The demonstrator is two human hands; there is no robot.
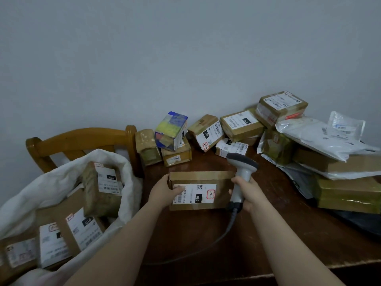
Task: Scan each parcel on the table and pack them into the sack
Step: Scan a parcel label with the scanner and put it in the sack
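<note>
Step now: scanning one box.

Left hand (165, 191) grips box (201, 190) by left edge, thumb on label (194, 194). Box sits on table (278, 223), label facing up.

Right hand (246, 194) wrapped round scanner (240, 174) handle. Scanner head sits just above box's right end, not clearly aimed at barcode.

Sack (61, 182) open at left, some boxes inside. Many parcels (243, 124) wait at back of table.

Next, I think: point scanner at barcode, then put box in sack.

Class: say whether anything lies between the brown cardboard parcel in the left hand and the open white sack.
Nothing visible does. The brown cardboard parcel, held by the left hand, sits just right of the white sack; its mouth is open, with parcels already inside.
</note>
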